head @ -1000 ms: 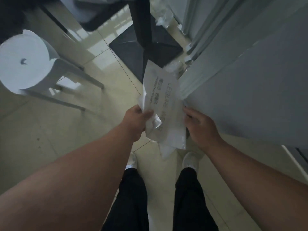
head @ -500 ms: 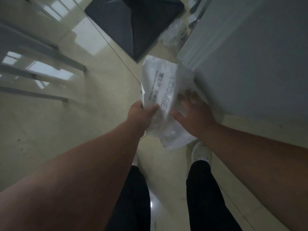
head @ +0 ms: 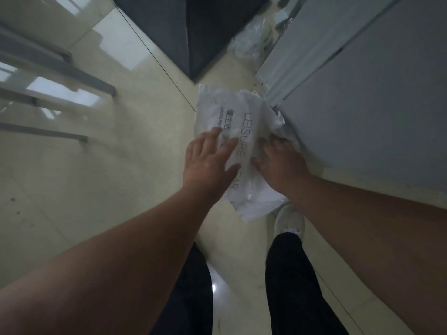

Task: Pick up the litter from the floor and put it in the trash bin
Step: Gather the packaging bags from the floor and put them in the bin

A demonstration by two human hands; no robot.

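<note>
The white plastic bag, printed "LEISURE", is held in the air above the floor, between both hands. The left hand lies flat on the bag's left face, fingers straight and spread. The right hand grips the bag's right side, fingers curled into the crumpled plastic. Just right of that grip stands a grey cabinet. Beyond the bag lies a dark square base, with clear crumpled plastic beside it.
</note>
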